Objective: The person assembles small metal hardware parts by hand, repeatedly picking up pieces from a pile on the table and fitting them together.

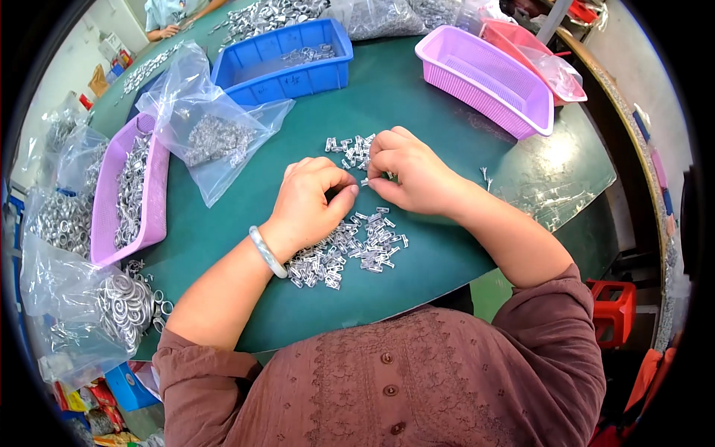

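My left hand point(313, 200), with a pale bangle point(267, 252) at its wrist, is closed with thumb and forefinger pinched at the middle of the green table. What its fingertips hold is too small to make out. Just right of it, my right hand point(412, 170) pinches a small silver metal piece point(365, 182) between thumb and fingers. Under and in front of my left hand lies a pile of small silver metal pieces point(339, 253), each with a slot. A smaller group of like pieces point(356, 151) lies beyond my hands, partly hidden by the right one.
A clear bag of small metal parts point(216, 141) lies left of a blue bin point(287, 63). Purple baskets stand at left point(153, 201) and far right point(484, 78). Bags of silver rings point(126, 309) crowd the left edge. A red stool point(612, 313) stands at right. Another person's hand point(170, 31) shows at the far left.
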`<state>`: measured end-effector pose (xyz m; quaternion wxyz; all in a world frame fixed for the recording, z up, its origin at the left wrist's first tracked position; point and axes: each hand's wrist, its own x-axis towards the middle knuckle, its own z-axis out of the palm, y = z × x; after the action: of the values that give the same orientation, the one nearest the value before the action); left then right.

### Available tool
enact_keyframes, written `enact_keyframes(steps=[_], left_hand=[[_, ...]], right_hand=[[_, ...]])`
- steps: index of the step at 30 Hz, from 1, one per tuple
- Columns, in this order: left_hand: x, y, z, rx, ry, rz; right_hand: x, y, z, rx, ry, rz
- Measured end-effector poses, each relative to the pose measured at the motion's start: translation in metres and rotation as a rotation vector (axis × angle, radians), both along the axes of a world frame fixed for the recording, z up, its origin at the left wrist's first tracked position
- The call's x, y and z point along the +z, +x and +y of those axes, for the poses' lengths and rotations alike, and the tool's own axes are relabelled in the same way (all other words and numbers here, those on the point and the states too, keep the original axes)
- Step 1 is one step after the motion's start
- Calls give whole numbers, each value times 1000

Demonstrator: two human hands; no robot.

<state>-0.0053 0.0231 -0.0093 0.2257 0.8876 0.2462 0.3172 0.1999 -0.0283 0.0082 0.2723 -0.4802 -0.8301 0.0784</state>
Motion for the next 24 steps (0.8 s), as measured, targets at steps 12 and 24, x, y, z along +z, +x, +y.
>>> enact_keyframes(steps=[12,24], left_hand=[[1,2,0,-96,-17,-96],[4,3,-1,-113,52,-117]], right_hand=[[8,4,-8,60,70,248],[2,7,-5,108,-119,325]])
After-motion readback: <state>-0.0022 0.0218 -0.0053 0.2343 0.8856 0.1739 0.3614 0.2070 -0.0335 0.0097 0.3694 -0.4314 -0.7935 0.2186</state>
